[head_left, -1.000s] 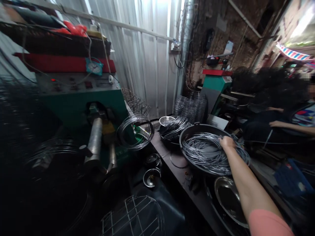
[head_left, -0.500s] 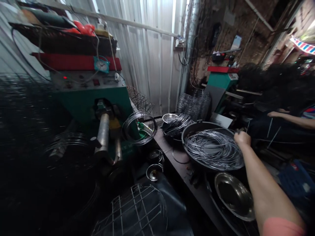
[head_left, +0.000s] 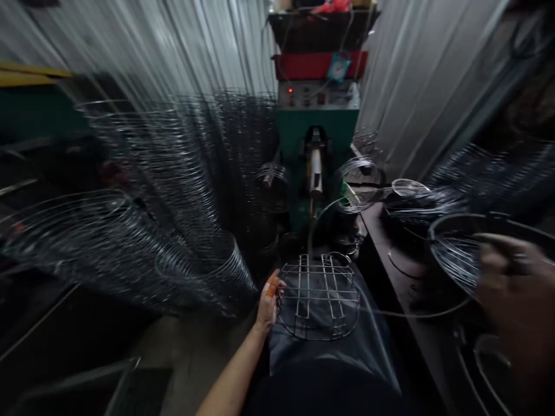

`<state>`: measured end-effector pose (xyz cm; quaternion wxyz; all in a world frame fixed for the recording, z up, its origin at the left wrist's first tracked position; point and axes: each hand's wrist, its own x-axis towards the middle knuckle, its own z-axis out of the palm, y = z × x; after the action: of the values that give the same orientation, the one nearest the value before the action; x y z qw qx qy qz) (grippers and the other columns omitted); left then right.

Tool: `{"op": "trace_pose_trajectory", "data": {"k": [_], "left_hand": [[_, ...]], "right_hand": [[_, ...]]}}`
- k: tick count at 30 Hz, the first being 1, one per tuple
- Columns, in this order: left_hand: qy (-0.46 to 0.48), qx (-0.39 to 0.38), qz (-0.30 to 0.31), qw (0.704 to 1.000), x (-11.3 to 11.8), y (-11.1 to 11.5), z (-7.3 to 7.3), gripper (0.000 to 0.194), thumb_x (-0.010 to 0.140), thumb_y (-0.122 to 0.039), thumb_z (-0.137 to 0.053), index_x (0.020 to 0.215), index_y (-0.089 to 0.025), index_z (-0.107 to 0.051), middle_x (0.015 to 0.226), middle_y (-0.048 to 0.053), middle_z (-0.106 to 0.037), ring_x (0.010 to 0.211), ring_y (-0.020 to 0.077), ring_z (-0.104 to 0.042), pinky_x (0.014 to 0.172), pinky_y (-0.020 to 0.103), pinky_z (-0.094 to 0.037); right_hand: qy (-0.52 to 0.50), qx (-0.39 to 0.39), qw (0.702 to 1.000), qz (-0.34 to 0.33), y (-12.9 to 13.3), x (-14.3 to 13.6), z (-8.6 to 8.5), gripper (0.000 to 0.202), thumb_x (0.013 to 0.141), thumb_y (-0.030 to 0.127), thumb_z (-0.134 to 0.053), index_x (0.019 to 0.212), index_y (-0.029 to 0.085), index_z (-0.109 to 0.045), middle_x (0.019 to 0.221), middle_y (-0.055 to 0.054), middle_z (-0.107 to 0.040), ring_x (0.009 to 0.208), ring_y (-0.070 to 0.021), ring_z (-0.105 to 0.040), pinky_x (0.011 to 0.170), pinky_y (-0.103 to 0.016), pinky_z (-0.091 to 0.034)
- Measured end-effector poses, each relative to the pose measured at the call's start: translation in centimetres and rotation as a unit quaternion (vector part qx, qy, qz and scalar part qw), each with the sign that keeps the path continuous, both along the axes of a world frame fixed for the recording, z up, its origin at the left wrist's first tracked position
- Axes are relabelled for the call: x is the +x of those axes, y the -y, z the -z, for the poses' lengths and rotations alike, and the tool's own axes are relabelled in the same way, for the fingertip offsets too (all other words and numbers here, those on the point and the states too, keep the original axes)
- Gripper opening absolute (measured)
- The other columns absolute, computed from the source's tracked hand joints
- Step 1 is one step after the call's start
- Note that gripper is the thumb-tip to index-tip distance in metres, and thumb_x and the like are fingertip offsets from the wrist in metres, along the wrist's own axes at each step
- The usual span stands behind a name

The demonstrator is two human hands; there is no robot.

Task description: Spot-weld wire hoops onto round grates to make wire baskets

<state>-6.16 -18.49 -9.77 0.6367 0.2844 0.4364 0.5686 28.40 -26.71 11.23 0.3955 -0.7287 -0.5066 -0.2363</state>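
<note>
A round wire rack [head_left: 319,299] with crossing bars rests on a dark apron over my lap. My left hand [head_left: 269,300], with orange wrapping on a finger, is closed on its left rim. At the right, my right hand [head_left: 511,271] is blurred, its fingers curled beside the black pan [head_left: 459,218] of loose wire hoops. A large thin wire hoop [head_left: 411,315] runs from that hand leftward to the rack; its far side arcs up past the machine. Where it crosses the rack is hard to make out.
A green machine [head_left: 323,124] with a red top and metal arm stands ahead. Tall stacks of wire rings [head_left: 160,150] fill the left. A narrow bench [head_left: 392,260] runs along my right, with a dark pile of wire [head_left: 422,208] on it.
The view has swung left, bringing the machine to the middle. My left hand has come into view on the rack. My right hand has left the pan's rim, and a hoop now extends from it.
</note>
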Motion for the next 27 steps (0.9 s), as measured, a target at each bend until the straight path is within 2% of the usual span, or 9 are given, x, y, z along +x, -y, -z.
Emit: {"op": "trace_pose_trajectory", "data": {"k": [2, 4, 7, 10, 13, 16, 18, 22, 27], "left_hand": [[0.053, -0.020, -0.014, 0.998, -0.5, -0.2, 0.2, 0.055, 0.072, -0.050, -0.061, 0.115, -0.016, -0.054, 0.070, -0.001, -0.057, 0.056, 0.0075, -0.049, 0.053, 0.019, -0.038], [0.081, -0.036, -0.015, 0.996, -1.0, -0.3, 0.5, 0.052, 0.075, -0.052, -0.056, 0.112, -0.015, -0.054, 0.069, 0.000, -0.057, 0.054, 0.0078, -0.048, 0.050, 0.019, -0.038], [0.095, -0.073, -0.006, 0.993, -1.6, -0.6, 0.8, 0.053, 0.079, -0.055, -0.050, 0.112, -0.013, -0.054, 0.067, 0.001, -0.056, 0.052, 0.0080, -0.048, 0.047, 0.018, -0.038], [0.078, -0.106, -0.001, 0.991, -1.9, -0.9, 0.9, 0.050, 0.079, -0.052, -0.053, 0.111, -0.013, -0.053, 0.066, 0.000, -0.055, 0.050, 0.0081, -0.048, 0.045, 0.019, -0.039], [0.043, -0.106, 0.014, 0.993, -1.9, -1.3, 0.9, 0.048, 0.077, -0.047, -0.057, 0.110, -0.013, -0.053, 0.067, 0.000, -0.055, 0.050, 0.0077, -0.048, 0.046, 0.019, -0.039], [-0.014, -0.098, 0.037, 0.994, -1.8, -1.8, 1.1, 0.051, 0.073, -0.044, -0.063, 0.112, -0.013, -0.053, 0.069, -0.001, -0.055, 0.052, 0.0074, -0.048, 0.051, 0.021, -0.042], [-0.086, -0.090, 0.052, 0.991, -1.8, -2.1, 1.4, 0.054, 0.070, -0.039, -0.066, 0.115, -0.012, -0.054, 0.069, -0.001, -0.055, 0.055, 0.0080, -0.049, 0.056, 0.022, -0.042], [-0.255, -0.037, 0.097, 0.961, -2.3, -2.9, 1.8, 0.051, 0.071, -0.030, -0.063, 0.117, -0.011, -0.056, 0.062, -0.002, -0.057, 0.062, 0.0109, -0.049, 0.065, 0.023, -0.039], [-0.298, -0.043, 0.156, 0.941, -2.9, -3.3, 1.9, 0.051, 0.075, -0.026, -0.053, 0.123, -0.010, -0.053, 0.058, -0.003, -0.055, 0.058, 0.0110, -0.046, 0.063, 0.023, -0.036]], "right_hand": [[-0.101, -0.024, 0.988, -0.111, -2.5, -3.3, 4.2, 0.030, 0.083, 0.039, -0.041, 0.094, 0.018, -0.060, 0.086, -0.009, -0.064, 0.074, -0.0211, -0.059, 0.068, -0.032, -0.045], [-0.213, -0.107, 0.955, -0.175, -4.6, -5.6, 9.1, 0.035, 0.080, 0.041, -0.038, 0.091, 0.016, -0.059, 0.078, -0.009, -0.064, 0.069, -0.0214, -0.059, 0.062, -0.032, -0.046], [-0.302, -0.184, 0.923, -0.154, -5.6, -6.9, 16.0, 0.037, 0.073, 0.047, -0.038, 0.082, 0.017, -0.058, 0.075, -0.010, -0.064, 0.069, -0.0233, -0.060, 0.062, -0.033, -0.046], [-0.351, -0.233, 0.892, -0.163, -4.6, -6.5, 20.5, 0.036, 0.069, 0.050, -0.039, 0.076, 0.019, -0.056, 0.072, -0.009, -0.064, 0.069, -0.0242, -0.060, 0.063, -0.034, -0.046], [-0.370, -0.248, 0.878, -0.173, -3.6, -6.2, 22.4, 0.036, 0.070, 0.052, -0.041, 0.078, 0.020, -0.056, 0.070, -0.007, -0.064, 0.068, -0.0230, -0.060, 0.062, -0.032, -0.047], [-0.379, -0.255, 0.873, -0.172, -3.5, -6.3, 22.8, 0.036, 0.073, 0.051, -0.041, 0.082, 0.020, -0.056, 0.070, -0.005, -0.064, 0.067, -0.0219, -0.060, 0.061, -0.031, -0.047], [-0.382, -0.261, 0.870, -0.171, -3.9, -6.2, 22.9, 0.035, 0.073, 0.051, -0.041, 0.083, 0.021, -0.057, 0.070, -0.005, -0.064, 0.067, -0.0219, -0.060, 0.061, -0.030, -0.048], [-0.395, -0.268, 0.861, -0.177, -4.6, -5.6, 23.4, 0.036, 0.073, 0.050, -0.042, 0.085, 0.020, -0.059, 0.078, -0.007, -0.067, 0.075, -0.0241, -0.063, 0.067, -0.032, -0.049], [-0.405, -0.285, 0.850, -0.181, -4.5, -5.3, 24.4, 0.047, 0.076, 0.051, -0.042, 0.102, 0.017, -0.060, 0.095, -0.011, -0.068, 0.090, -0.0270, -0.062, 0.079, -0.037, -0.049]]}}
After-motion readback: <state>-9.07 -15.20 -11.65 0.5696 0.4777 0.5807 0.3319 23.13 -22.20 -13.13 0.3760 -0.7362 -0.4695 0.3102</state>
